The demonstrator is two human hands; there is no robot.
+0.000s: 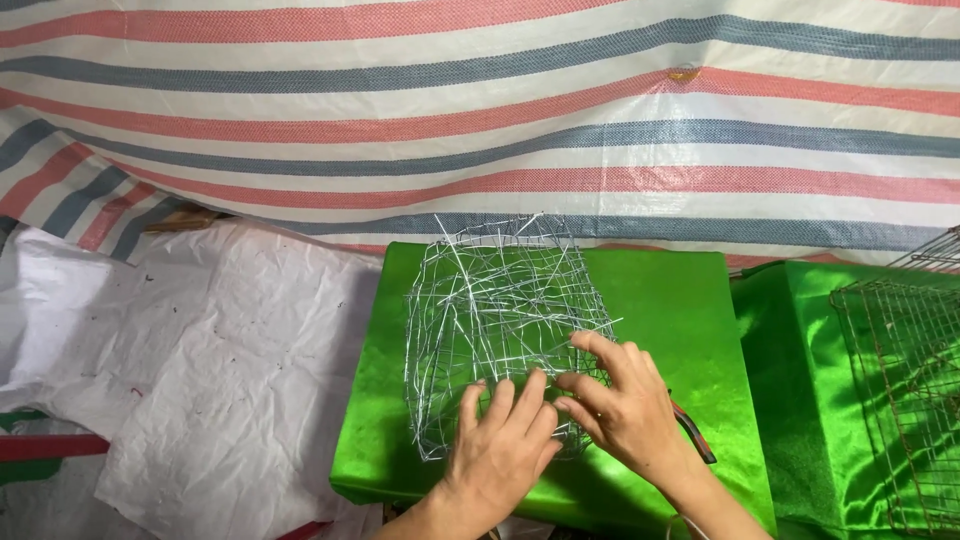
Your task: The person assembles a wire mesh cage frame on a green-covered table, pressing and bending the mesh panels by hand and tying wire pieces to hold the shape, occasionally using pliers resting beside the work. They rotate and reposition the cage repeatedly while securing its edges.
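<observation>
Two bare hands are working a silver wire mesh cage (pixel 495 330) on a green satin-covered block (pixel 680 300) — the left hand (pixel 497 450) lying flat and open on the mesh, the right hand (pixel 618 400) pinching its wires — while a striped tarp (pixel 480 110) is hanging behind.

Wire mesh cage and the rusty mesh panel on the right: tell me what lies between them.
In the head view, only shiny green cloth lies between the wire mesh cage and the rusty mesh panel, with a dark fold dividing it.
</observation>
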